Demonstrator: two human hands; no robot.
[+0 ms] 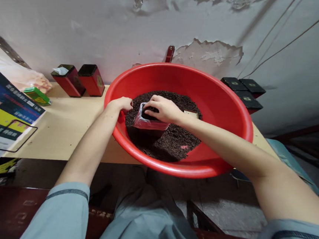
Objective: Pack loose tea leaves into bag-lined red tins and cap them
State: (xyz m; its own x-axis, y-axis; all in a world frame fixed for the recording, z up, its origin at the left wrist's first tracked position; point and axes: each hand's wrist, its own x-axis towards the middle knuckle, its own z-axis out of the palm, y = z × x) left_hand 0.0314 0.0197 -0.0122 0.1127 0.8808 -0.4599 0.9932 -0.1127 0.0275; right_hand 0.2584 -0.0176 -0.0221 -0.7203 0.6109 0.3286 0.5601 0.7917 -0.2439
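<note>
A big red plastic basin (222, 102) rests tilted on the edge of a wooden table (64, 126) and holds a heap of dark loose tea leaves (174, 139). Inside it stands a small red tin lined with a clear plastic bag (149, 124), filled with leaves. My right hand (162, 109) lies over the bag's mouth, fingers curled and pressing on the leaves. My left hand (120, 104) is closed on the basin's rim beside the tin.
Two open red tins (77, 79) stand at the back left, near a green box (37, 95) and a printed poster (0, 116). Dark tin lids (243, 90) are stacked at the back right. A peeling wall rises behind.
</note>
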